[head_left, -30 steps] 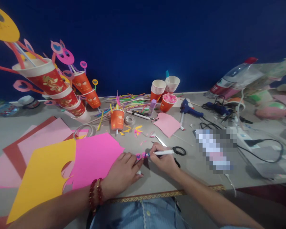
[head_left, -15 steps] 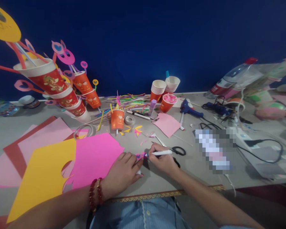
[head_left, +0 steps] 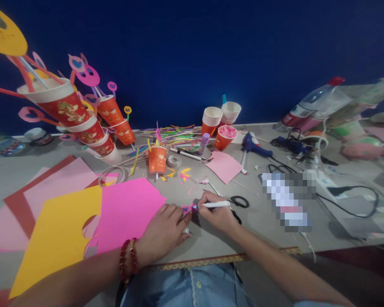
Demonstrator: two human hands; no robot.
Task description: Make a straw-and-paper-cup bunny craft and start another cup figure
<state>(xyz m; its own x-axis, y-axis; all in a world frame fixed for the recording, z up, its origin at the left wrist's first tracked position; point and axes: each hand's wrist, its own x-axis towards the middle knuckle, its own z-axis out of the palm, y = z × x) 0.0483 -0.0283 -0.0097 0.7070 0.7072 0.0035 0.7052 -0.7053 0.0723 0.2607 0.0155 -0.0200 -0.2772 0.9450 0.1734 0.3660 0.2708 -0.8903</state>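
Observation:
My right hand (head_left: 218,216) is closed around a white marker pen (head_left: 220,204), its tip on a small pink paper cutout (head_left: 186,209) with dark blue marks. My left hand (head_left: 164,226) lies low on the table, and its fingers pin the cutout's near edge. A small white piece (head_left: 186,230), perhaps a cap, pokes out from under the left fingers. Beside the left hand lies a bright pink sheet (head_left: 128,209) with a cut edge. Scissors (head_left: 240,201) with black handles rest behind the right hand, partly hidden by it.
Yellow paper (head_left: 57,226) and other sheets cover the left side. Stacked red cups (head_left: 70,106) with paper faces stand at the back left. A decorated cup (head_left: 157,161), a tape roll (head_left: 173,160) and a blue glue gun (head_left: 256,147) lie beyond my hands. A blurred phone (head_left: 288,202) lies right.
Both hands keep almost the same place. The marker tip stays at the pink cutout, and the view shifts only slightly.

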